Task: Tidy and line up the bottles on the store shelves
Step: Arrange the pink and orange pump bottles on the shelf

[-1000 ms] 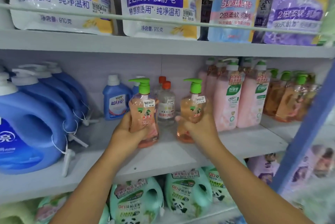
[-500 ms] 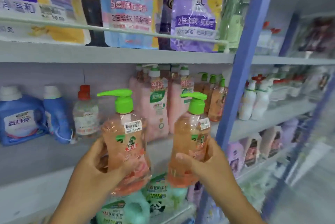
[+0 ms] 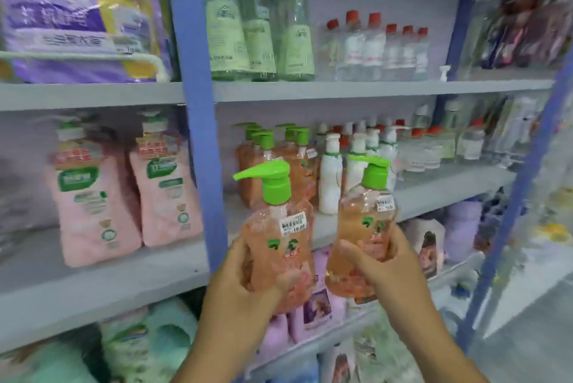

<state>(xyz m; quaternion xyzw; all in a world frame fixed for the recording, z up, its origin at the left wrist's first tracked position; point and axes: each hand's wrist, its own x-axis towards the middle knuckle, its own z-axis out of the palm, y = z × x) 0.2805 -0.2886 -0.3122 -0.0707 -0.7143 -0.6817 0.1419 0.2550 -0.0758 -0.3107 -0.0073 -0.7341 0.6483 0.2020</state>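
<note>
My left hand (image 3: 245,283) grips an orange pump bottle (image 3: 277,234) with a green pump head and a white price sticker. My right hand (image 3: 381,261) grips a second orange pump bottle (image 3: 366,221) of the same kind. Both are held upright in the air in front of the middle shelf (image 3: 434,187). Just behind them on that shelf stands a group of matching orange pump bottles (image 3: 273,159), beside white bottles (image 3: 331,178).
A blue upright post (image 3: 198,122) divides the shelving; another blue post (image 3: 527,165) stands at the right. Pink bottles (image 3: 130,193) fill the left bay. Clear red-capped bottles (image 3: 424,147) and green tall bottles (image 3: 263,35) sit on the right bay. Purple packs (image 3: 316,305) lie below.
Both bottles were lifted off the left bay's shelf and carried to the right past the blue post. My view has swung right with them.
</note>
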